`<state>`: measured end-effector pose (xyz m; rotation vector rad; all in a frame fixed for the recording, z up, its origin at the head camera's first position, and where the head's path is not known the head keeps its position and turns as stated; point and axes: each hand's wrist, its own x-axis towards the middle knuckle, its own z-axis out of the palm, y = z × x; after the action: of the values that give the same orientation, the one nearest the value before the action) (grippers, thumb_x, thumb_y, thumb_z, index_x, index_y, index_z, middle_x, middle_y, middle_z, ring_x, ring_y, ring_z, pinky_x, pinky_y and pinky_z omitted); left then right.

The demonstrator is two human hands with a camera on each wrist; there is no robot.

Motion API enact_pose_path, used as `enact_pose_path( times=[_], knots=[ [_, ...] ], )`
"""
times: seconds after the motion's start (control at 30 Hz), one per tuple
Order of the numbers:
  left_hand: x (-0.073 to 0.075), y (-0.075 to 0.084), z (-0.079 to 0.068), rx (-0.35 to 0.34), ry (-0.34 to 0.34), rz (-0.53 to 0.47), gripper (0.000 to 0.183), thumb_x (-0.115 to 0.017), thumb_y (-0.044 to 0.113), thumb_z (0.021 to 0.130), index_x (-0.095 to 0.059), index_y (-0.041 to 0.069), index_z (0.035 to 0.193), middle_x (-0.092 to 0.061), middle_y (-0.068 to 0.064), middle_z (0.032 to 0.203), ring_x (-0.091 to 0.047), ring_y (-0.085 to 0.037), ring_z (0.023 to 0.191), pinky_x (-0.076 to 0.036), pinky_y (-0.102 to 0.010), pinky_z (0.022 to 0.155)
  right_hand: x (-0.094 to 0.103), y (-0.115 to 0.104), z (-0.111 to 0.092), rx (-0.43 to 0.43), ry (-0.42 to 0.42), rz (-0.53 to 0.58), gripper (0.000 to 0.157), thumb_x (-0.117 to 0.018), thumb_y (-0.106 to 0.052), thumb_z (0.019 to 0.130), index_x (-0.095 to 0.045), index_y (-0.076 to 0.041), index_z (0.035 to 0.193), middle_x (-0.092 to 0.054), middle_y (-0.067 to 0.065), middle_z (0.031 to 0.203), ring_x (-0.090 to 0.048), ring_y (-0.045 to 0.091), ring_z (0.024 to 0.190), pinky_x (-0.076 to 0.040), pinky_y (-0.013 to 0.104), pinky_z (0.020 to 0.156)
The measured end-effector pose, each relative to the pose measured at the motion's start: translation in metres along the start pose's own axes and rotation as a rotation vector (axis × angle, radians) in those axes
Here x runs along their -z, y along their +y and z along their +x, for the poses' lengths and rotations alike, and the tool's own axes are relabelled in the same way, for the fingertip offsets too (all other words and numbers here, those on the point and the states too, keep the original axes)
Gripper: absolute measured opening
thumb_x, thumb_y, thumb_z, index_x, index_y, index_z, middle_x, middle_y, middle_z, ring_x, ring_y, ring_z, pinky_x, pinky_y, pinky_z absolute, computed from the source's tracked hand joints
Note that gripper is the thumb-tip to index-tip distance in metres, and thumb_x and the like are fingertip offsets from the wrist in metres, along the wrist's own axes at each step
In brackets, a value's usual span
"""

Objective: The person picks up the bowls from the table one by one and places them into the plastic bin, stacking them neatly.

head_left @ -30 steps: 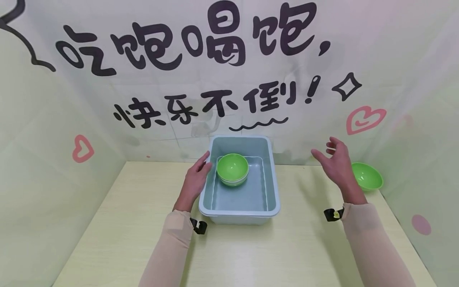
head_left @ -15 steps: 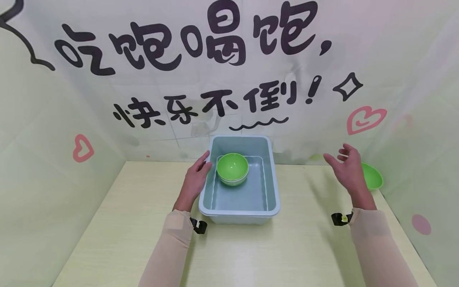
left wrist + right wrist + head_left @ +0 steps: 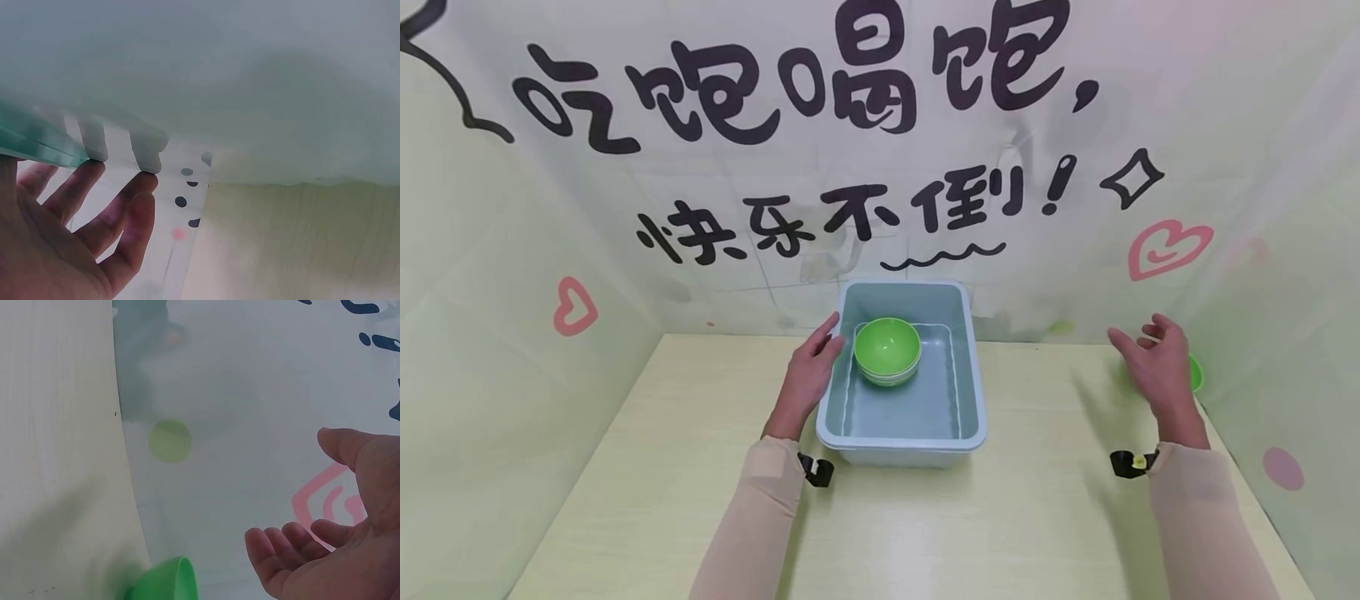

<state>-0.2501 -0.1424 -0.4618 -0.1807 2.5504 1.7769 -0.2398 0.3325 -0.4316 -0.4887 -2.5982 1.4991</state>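
A light blue plastic basin (image 3: 901, 444) stands on the table, below the middle of the head view. Inside it, toward the back left, sits a small stack of green bowls (image 3: 887, 348), white showing at the rims beneath the top one. My left hand (image 3: 807, 375) touches the basin's left side with loosely bent fingertips (image 3: 147, 180), meeting their reflections in its wall. My right hand (image 3: 1161, 375) hovers with spread thumb and relaxed fingers, holding nothing. It mostly hides a single green bowl (image 3: 1196, 373) at the table's right edge; part of that bowl (image 3: 164, 582) shows in the right wrist view.
Pale wood-look table (image 3: 1015, 517) surrounds the basin. A white printed cloth (image 3: 752, 300) with black characters and pink hearts hangs behind it, and similar sheets flank both sides. Each wrist wears a small black camera mount (image 3: 1131, 464).
My right hand has moved right and slightly toward me, covering more of the single green bowl. My left hand, the basin and the stacked bowls have stayed in place.
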Motion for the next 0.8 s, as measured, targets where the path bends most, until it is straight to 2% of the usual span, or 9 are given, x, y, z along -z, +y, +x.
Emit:
enact_pose_path(
  times=[0.13, 0.2, 0.3, 0.4, 0.5, 0.8],
  knots=[
    [0.000, 0.000, 0.000, -0.003, -0.005, -0.006, 0.050, -0.049, 0.044, 0.107, -0.039, 0.042, 0.156, -0.038, -0.008, 0.165, -0.033, -0.027, 0.155, -0.030, -0.050, 0.126, 0.003, 0.009, 0.002, -0.024, 0.027, -0.009, 0.095, -0.056, -0.051, 0.099, -0.005, -0.002, 0.163, -0.026, 0.023, 0.163, -0.035, 0.037, 0.139, -0.042, 0.022, 0.092],
    [0.000, -0.001, 0.001, -0.003, -0.007, -0.007, 0.049, -0.048, 0.043, 0.107, -0.039, 0.042, 0.156, -0.038, -0.007, 0.165, -0.033, -0.028, 0.155, -0.030, -0.050, 0.126, 0.005, 0.013, 0.003, -0.038, 0.040, -0.007, 0.095, -0.056, -0.051, 0.099, -0.006, -0.001, 0.163, -0.027, 0.023, 0.163, -0.036, 0.037, 0.139, -0.043, 0.025, 0.095],
    [0.000, -0.002, 0.002, -0.001, -0.008, -0.010, 0.049, -0.048, 0.041, 0.107, -0.039, 0.042, 0.155, -0.038, -0.008, 0.165, -0.033, -0.028, 0.155, -0.030, -0.050, 0.126, 0.008, 0.019, 0.005, -0.057, 0.070, -0.015, 0.095, -0.057, -0.050, 0.099, -0.007, 0.000, 0.163, -0.027, 0.024, 0.163, -0.035, 0.039, 0.139, -0.044, 0.037, 0.104],
    [0.000, -0.002, 0.002, 0.004, -0.004, -0.010, 0.049, -0.049, 0.042, 0.107, -0.040, 0.043, 0.155, -0.039, -0.007, 0.165, -0.033, -0.028, 0.155, -0.030, -0.050, 0.126, 0.012, 0.025, 0.006, -0.084, 0.090, -0.012, 0.096, -0.058, -0.050, 0.098, -0.007, -0.001, 0.163, -0.025, 0.025, 0.164, -0.032, 0.041, 0.143, -0.039, 0.049, 0.115],
    [0.000, -0.001, 0.002, 0.004, 0.000, -0.010, 0.049, -0.049, 0.041, 0.107, -0.040, 0.042, 0.155, -0.040, -0.007, 0.164, -0.034, -0.028, 0.154, -0.030, -0.050, 0.126, 0.015, 0.032, 0.006, -0.119, 0.109, -0.008, 0.096, -0.058, -0.050, 0.098, -0.007, -0.001, 0.163, -0.022, 0.024, 0.165, -0.031, 0.041, 0.144, -0.035, 0.052, 0.119],
    [0.000, 0.000, 0.001, -0.002, -0.005, -0.014, 0.049, -0.049, 0.041, 0.107, -0.039, 0.042, 0.155, -0.038, -0.007, 0.165, -0.032, -0.027, 0.155, -0.029, -0.050, 0.126, 0.019, 0.047, 0.005, -0.183, 0.190, -0.016, 0.093, -0.060, -0.046, 0.097, -0.013, 0.000, 0.162, -0.026, 0.023, 0.163, -0.034, 0.038, 0.142, -0.035, 0.047, 0.120]
  ],
)
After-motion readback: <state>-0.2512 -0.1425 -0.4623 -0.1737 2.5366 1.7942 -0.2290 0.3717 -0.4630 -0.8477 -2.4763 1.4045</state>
